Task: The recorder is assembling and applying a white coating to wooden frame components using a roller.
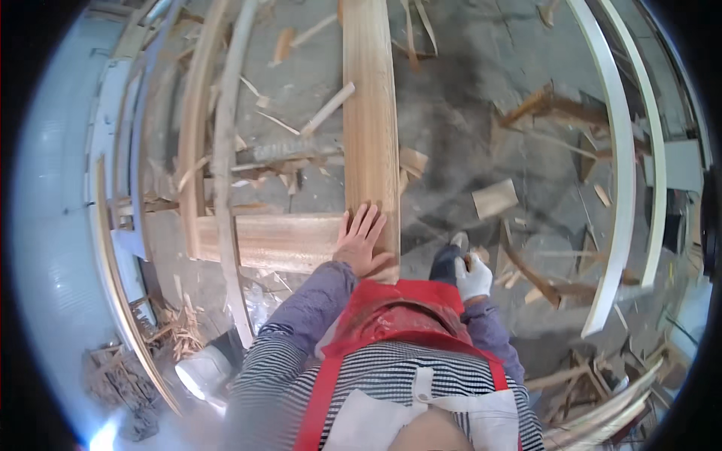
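My left hand (361, 239) lies flat, fingers spread, on the near end of a long reddish wooden plank (370, 113) that runs away from me. A second, shorter plank (282, 242) lies crosswise under it, just left of that hand. My right hand (474, 276), in a white glove, is closed by my right side around something small that I cannot make out. My red apron and striped shirt fill the lower middle of the view.
Concrete floor littered with wood offcuts and splinters (495, 198). Long wooden slats (224, 150) lie at the left, white curved strips (620, 173) at the right. My shoe (203, 370) shows at lower left, beside a heap of scraps (120, 368).
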Action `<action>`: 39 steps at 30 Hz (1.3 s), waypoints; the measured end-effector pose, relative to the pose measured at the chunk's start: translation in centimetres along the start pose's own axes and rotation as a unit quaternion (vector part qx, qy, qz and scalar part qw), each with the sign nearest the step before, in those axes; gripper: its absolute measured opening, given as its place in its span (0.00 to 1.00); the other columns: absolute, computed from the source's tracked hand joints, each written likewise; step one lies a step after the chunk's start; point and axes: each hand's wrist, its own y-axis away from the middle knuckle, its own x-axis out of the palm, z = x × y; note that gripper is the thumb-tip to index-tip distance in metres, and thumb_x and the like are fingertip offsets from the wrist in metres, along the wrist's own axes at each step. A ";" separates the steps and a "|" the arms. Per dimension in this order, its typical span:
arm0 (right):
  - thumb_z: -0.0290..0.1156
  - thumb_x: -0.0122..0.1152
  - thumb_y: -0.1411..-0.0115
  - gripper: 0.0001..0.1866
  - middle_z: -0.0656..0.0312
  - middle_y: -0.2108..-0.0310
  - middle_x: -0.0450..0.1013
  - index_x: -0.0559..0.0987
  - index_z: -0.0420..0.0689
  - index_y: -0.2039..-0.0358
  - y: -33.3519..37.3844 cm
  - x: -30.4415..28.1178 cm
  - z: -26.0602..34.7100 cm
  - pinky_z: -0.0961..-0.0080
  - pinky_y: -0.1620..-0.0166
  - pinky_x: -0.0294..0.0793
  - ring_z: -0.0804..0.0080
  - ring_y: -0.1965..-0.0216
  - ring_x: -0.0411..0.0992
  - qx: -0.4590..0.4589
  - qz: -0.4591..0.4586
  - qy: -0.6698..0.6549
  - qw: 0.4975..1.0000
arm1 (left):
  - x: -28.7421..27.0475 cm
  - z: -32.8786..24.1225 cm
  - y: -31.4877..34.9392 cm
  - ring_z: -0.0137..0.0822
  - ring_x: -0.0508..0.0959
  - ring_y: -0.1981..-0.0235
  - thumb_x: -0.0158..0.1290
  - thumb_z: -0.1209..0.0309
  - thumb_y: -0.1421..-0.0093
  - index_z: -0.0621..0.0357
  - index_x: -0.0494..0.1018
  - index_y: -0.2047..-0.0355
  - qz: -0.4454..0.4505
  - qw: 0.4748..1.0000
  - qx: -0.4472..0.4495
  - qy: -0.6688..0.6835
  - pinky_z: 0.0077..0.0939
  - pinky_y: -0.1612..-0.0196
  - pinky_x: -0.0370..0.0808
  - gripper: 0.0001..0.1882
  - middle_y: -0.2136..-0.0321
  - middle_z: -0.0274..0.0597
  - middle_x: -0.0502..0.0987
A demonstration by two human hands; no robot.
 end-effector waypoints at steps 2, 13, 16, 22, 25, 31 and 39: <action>0.37 0.59 0.43 0.10 0.48 0.75 0.74 0.74 0.42 0.72 -0.8 -2.6 -1.6 0.60 0.68 0.72 0.48 0.70 0.74 -0.012 0.008 0.008 1.000 | -0.5 -0.1 -0.2 0.52 0.48 0.32 0.53 0.40 0.49 0.56 0.56 0.36 0.008 0.999 0.017 -0.026 0.56 0.33 0.42 0.48 0.34 0.51 0.52; 0.37 0.59 0.47 0.12 0.48 0.73 0.76 0.77 0.41 0.69 -4.0 -15.5 -10.8 0.60 0.64 0.74 0.50 0.67 0.76 0.005 0.043 0.098 0.994 | 0.0 -0.6 -0.2 0.51 0.49 0.32 0.55 0.40 0.52 0.56 0.58 0.37 -0.007 0.999 0.006 -0.038 0.55 0.33 0.41 0.48 0.35 0.52 0.54; 0.37 0.59 0.47 0.12 0.48 0.71 0.76 0.78 0.42 0.68 -6.0 -16.1 -10.5 0.60 0.63 0.74 0.50 0.66 0.76 -0.007 0.079 0.105 0.991 | -0.3 -1.0 -0.2 0.50 0.50 0.32 0.55 0.40 0.51 0.55 0.60 0.38 -0.023 0.999 -0.004 -0.029 0.54 0.33 0.41 0.46 0.35 0.51 0.55; 0.42 0.57 0.45 0.14 0.50 0.68 0.76 0.79 0.46 0.64 -14.7 -17.5 -8.3 0.56 0.59 0.73 0.49 0.63 0.75 -0.063 0.127 0.165 0.976 | -0.6 -2.9 -4.7 0.49 0.60 0.38 0.54 0.49 0.46 0.53 0.65 0.43 -0.100 0.980 -0.165 0.053 0.52 0.37 0.51 0.34 0.42 0.49 0.63; 0.42 0.57 0.46 0.14 0.51 0.67 0.76 0.79 0.46 0.64 -21.8 -18.0 -6.8 0.56 0.58 0.73 0.48 0.62 0.74 -0.064 0.146 0.207 0.965 | -2.0 -1.4 -10.8 0.50 0.63 0.42 0.54 0.53 0.45 0.53 0.66 0.44 -0.146 0.951 -0.257 0.093 0.51 0.39 0.55 0.31 0.45 0.50 0.65; 0.41 0.57 0.46 0.14 0.50 0.67 0.76 0.79 0.47 0.65 -34.7 -18.4 0.0 0.56 0.58 0.73 0.48 0.62 0.74 -0.095 0.173 0.224 0.954 | -7.8 7.5 -25.4 0.52 0.66 0.44 0.54 0.56 0.43 0.56 0.67 0.46 -0.242 0.892 -0.378 0.044 0.48 0.41 0.59 0.28 0.47 0.51 0.67; 0.41 0.59 0.48 0.15 0.50 0.69 0.77 0.80 0.43 0.66 -51.0 -18.3 8.8 0.62 0.61 0.75 0.52 0.65 0.77 -0.113 0.115 0.179 0.971 | -14.9 15.2 -41.4 0.53 0.67 0.44 0.52 0.57 0.42 0.58 0.67 0.45 -0.287 0.893 -0.330 0.107 0.46 0.42 0.64 0.27 0.44 0.55 0.67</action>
